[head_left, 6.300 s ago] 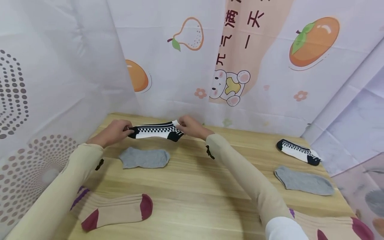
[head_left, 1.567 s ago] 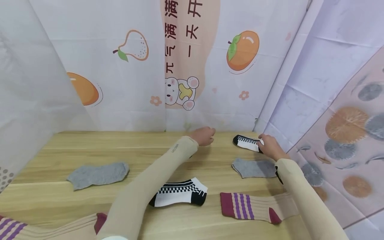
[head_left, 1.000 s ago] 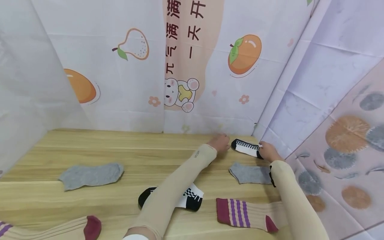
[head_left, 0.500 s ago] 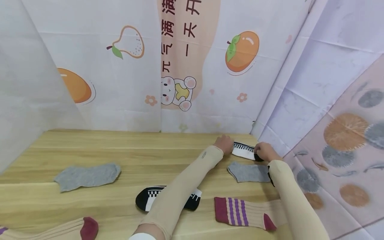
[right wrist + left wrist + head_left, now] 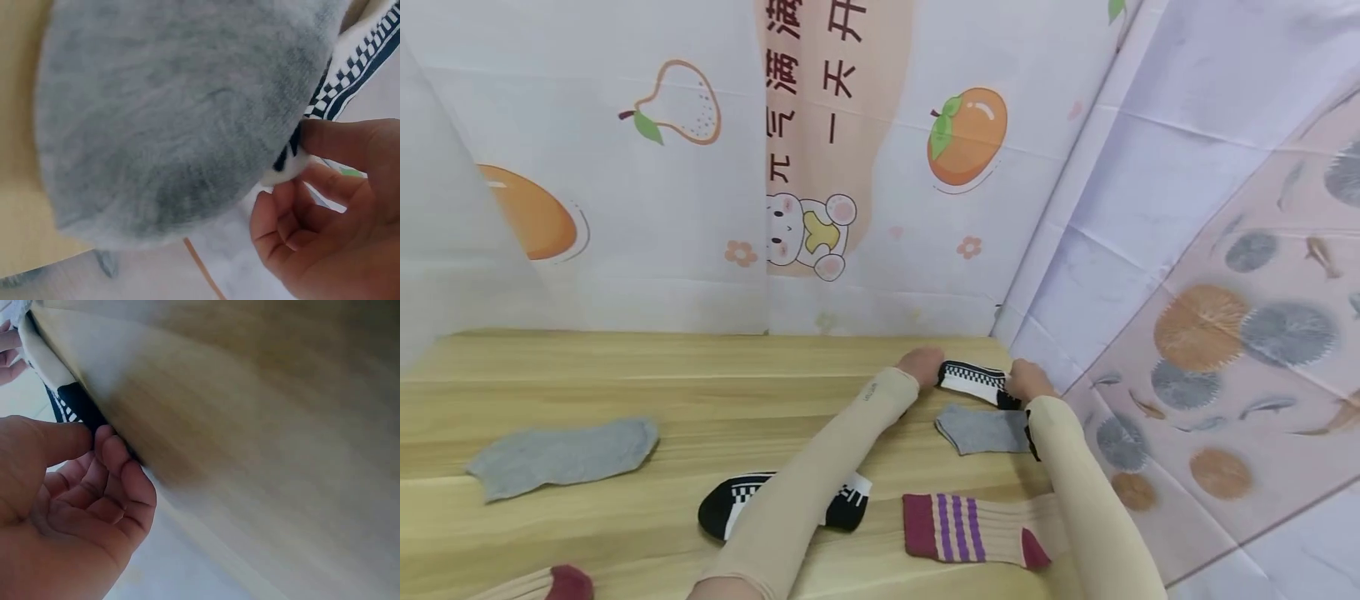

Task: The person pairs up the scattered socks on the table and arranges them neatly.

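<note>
A black-and-white checkered ankle sock (image 5: 973,381) lies stretched at the back right of the table, held at both ends. My left hand (image 5: 922,367) pinches its black toe, with thumb against curled fingers (image 5: 130,478) in the left wrist view. At the other end my right hand (image 5: 1028,380) pinches the white cuff, seen in the right wrist view between thumb (image 5: 340,140) and fingers. A grey sock (image 5: 981,431) lies just in front, partly behind my right sleeve. The matching checkered sock (image 5: 847,510) is partly covered by my left forearm.
Another grey sock (image 5: 565,454) lies at left. A beige sock with purple stripes (image 5: 970,529) rests at front right, and a maroon-ended one (image 5: 571,583) is cut off at front left. Printed curtains (image 5: 692,208) border the wooden table (image 5: 625,375) behind and at right.
Seconds ago both hands held the other checkered sock at the back left; it now lies front middle. My left hand has since moved right and taken the back-right sock's toe. The view has turned right.
</note>
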A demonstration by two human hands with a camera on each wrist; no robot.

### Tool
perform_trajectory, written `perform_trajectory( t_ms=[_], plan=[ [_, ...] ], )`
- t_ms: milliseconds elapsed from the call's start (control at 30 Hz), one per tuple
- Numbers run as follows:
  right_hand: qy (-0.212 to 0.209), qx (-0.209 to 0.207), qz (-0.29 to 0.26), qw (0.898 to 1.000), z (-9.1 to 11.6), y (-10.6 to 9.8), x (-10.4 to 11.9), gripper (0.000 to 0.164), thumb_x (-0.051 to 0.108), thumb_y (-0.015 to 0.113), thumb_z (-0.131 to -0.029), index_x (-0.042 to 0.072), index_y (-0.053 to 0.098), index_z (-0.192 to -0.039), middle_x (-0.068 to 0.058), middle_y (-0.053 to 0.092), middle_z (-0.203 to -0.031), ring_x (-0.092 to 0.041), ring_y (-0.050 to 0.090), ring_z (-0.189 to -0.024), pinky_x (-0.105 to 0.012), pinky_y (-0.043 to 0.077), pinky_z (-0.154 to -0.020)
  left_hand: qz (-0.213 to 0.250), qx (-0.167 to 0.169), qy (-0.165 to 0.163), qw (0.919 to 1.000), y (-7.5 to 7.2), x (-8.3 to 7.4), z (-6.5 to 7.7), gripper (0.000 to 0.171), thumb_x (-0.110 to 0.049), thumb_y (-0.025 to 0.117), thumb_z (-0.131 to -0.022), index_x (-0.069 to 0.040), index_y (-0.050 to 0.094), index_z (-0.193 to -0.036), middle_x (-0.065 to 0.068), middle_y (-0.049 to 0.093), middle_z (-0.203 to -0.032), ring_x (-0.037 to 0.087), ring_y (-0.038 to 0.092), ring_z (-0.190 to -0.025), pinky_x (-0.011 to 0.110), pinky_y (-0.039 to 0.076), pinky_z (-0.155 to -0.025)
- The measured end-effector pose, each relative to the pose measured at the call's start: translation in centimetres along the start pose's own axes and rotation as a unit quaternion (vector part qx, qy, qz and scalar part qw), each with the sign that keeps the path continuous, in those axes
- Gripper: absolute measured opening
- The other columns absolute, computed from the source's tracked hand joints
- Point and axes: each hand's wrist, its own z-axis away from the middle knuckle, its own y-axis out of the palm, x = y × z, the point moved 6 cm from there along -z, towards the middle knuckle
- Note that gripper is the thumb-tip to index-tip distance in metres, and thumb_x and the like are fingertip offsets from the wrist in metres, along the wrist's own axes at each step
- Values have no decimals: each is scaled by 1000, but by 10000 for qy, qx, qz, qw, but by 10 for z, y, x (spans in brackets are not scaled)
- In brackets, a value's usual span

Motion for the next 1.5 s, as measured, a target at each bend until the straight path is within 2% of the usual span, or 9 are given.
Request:
perform_trajectory(
  t_ms=[100,200,367,500,600,700,900,1200,1500],
  plan=[
    [-9,-96,-293,9995,-4,2,9,12,8,57,-89,1,55,-79,-9,54,-74,-22,47,-67,-35,42,-62,-24,40,63,10000,-3,15,9,10,-7,61,-96,-7,68,-102,5,71,-101,17,66,-92,30,53,-82],
    [-160,-265,-651,9974,0,-5,9,27,10,60,-90,6,48,-67,-3,42,-62,-17,39,-57,-30,35,-53,361,175,161,9991,-7,24,17,9,-4,59,-96,-5,65,-103,7,69,-100,17,62,-86,30,51,-78],
    [-713,-387,-1381,9871,7,-15,16,47,9,64,-89,15,32,-55,6,25,-51,-10,24,-47,-26,26,-47,920,454,-226,9945,-16,44,34,6,-4,56,-97,-4,61,-100,7,66,-99,17,53,-79,29,46,-73],
    [-1211,-518,-1470,9803,9,-21,35,42,11,65,-89,14,40,-56,7,34,-51,-8,30,-47,-25,28,-48,813,464,-379,9949,-26,61,43,8,-6,59,-96,-4,63,-102,7,68,-102,19,59,-86,31,50,-80],
    [-1253,-654,-1535,9780,9,-27,46,32,11,66,-92,6,54,-62,2,51,-55,-9,44,-49,-26,35,-50,655,374,-146,9970,-35,69,47,11,-7,60,-97,-2,64,-106,9,68,-106,21,63,-95,32,51,-85],
    [-1348,-742,-1687,9736,11,-34,55,22,10,66,-94,-1,66,-75,-5,64,-65,-16,57,-56,-27,43,-53,726,335,57,9968,-45,73,55,12,-8,60,-98,1,64,-106,12,68,-106,23,62,-94,33,51,-84],
    [-1577,-768,-1992,9641,19,-37,69,18,10,65,-96,-7,70,-91,-10,69,-74,-30,65,-65,-28,49,-55,915,351,96,9951,-67,80,78,8,-7,59,-99,0,63,-98,9,65,-94,18,52,-79,30,46,-74],
    [-1792,-854,-2285,9531,38,-25,91,16,10,66,-96,-6,69,-95,-11,69,-79,-17,61,-63,-28,50,-55,988,282,390,9939,-86,90,119,10,-8,61,-98,-4,58,-90,5,59,-87,17,50,-76,28,43,-69],
    [-2136,-894,-2333,9444,62,-21,124,14,13,66,-97,0,70,-95,-9,71,-81,-20,65,-68,-29,54,-58,605,48,500,9969,-104,103,161,6,-6,60,-98,-5,60,-93,4,61,-88,17,53,-77,30,48,-73]
  ],
)
